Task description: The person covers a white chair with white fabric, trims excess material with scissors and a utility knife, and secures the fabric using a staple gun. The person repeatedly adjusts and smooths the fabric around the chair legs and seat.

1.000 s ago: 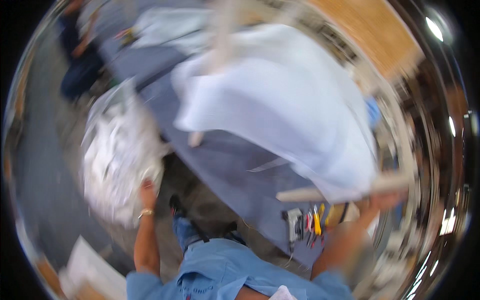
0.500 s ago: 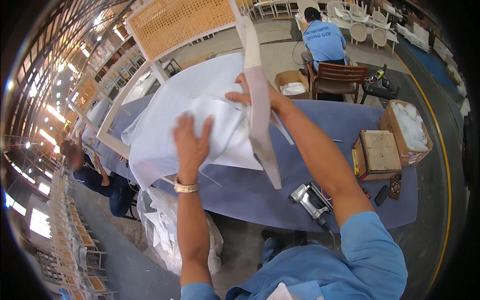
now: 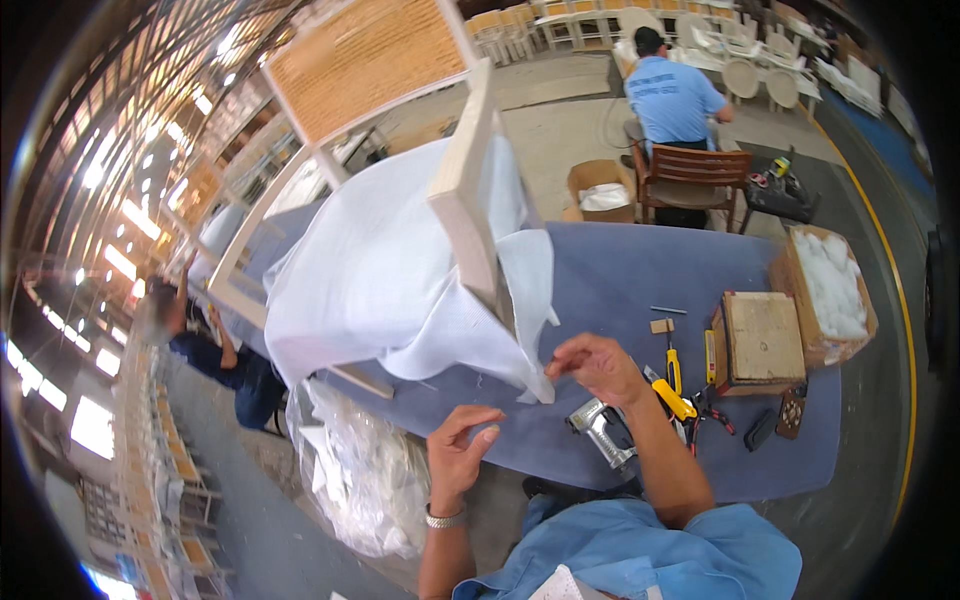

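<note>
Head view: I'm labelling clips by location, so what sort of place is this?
Probably a furniture workshop: a chair with pale cloth draped over its seat stands on a table, what looks like a staple gun lies nearby, and many other chairs line the left side.

I'm looking through the head camera, left of the worn pair, tipped down and forward! Closest to my lens, along the lower edge, is the wearer's light-blue shirt (image 3: 670,545). Near too, below centre: the bare left hand (image 3: 462,458) and bare right hand (image 3: 602,372). Beyond them, the pale wooden armchair with white-draped seat (image 3: 372,245), viewed from above, on the blue-grey covered table (image 3: 650,270). Far back, top right, a seated co-worker in blue (image 3: 668,100), and the fisheye's black rim rounds the corners!
</note>
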Available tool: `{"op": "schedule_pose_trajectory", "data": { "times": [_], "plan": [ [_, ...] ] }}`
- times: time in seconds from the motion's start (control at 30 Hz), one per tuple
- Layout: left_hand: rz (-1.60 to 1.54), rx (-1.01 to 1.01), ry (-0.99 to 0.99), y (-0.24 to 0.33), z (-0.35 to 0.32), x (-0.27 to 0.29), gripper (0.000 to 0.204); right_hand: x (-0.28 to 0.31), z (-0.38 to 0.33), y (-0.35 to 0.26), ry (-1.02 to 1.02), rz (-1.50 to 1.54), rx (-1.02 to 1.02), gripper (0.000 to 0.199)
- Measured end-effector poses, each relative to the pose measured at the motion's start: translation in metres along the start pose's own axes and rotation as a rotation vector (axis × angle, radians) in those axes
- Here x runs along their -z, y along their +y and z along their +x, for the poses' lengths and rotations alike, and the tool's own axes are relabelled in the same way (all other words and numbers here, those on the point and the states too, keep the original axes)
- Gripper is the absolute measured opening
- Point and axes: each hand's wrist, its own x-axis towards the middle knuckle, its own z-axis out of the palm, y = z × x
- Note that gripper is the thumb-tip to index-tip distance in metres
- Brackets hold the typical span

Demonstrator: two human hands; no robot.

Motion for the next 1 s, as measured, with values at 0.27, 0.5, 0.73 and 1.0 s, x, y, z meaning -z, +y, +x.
{"op": "schedule_pose_trajectory", "data": {
  "times": [0.27, 0.5, 0.73, 1.0],
  "plan": [
    [-0.836, 0.425, 0.374, -0.021, 0.019, -0.011, 0.055, -0.014, 0.045, 0.032, -0.055, 0.663, -0.197, 0.075],
    [-1.270, 0.377, 0.383, -0.049, 0.049, -0.015, 0.044, -0.006, 0.091, 0.009, -0.166, 0.283, -0.102, 0.053],
    [-0.854, 0.436, 0.337, -0.025, 0.055, -0.054, 0.032, 0.000, 0.054, 0.013, 0.212, -0.107, -0.349, 0.036],
    [0.284, 0.476, 0.364, -0.055, 0.052, -0.008, 0.022, 0.046, 0.081, 0.002, -0.186, -1.337, -0.265, 0.040]
  ]
}}
